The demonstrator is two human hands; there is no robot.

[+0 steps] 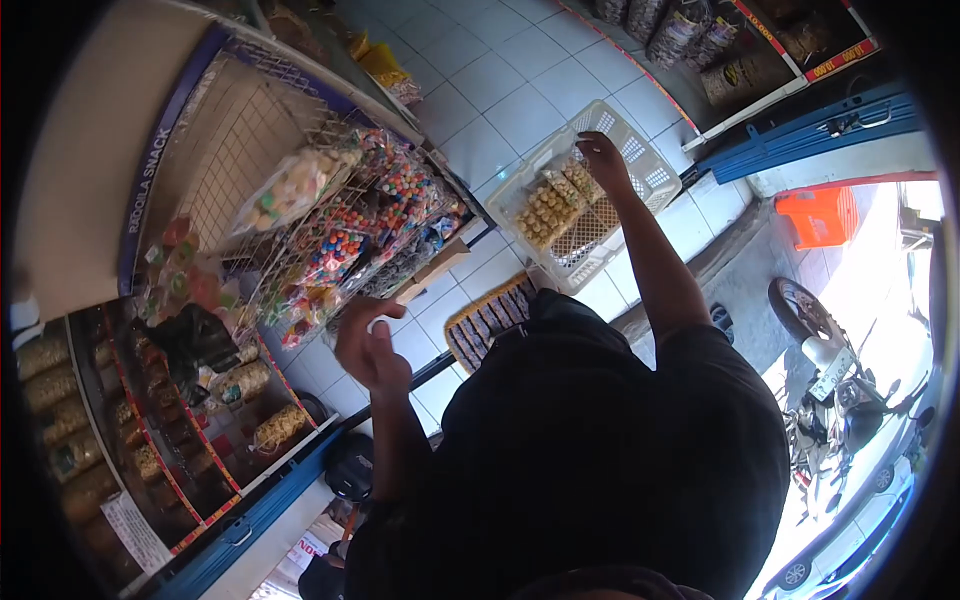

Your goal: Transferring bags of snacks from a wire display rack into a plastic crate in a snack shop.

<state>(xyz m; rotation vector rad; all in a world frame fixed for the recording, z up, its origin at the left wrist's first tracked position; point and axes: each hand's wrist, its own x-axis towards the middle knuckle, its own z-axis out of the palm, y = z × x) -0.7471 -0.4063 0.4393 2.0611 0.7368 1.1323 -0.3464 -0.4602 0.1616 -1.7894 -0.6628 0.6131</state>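
A white plastic crate (651, 142) stands on the tiled floor before me, with clear bags of round, pale brown snacks (546, 213) along one side. My right hand (604, 161) reaches over this crate, fingers bent downward near the snack bags. Whether the fingertips touch or grip anything is hard to make out. On the left, my left hand (373, 349) hovers with curled fingers and the thumb apart, holding nothing. Closest to it is a wire display rack (217, 176) hung with clear packets of colourful candy (337, 255).
Shelves with bagged snacks (277, 429) stand at lower left, more shelves (739, 79) at upper right. A striped doormat (491, 319) lies by my body. Outside the doorway are an orange plastic stool (817, 216) and a parked motorcycle (832, 382). A black bag (191, 341) hangs by the rack.
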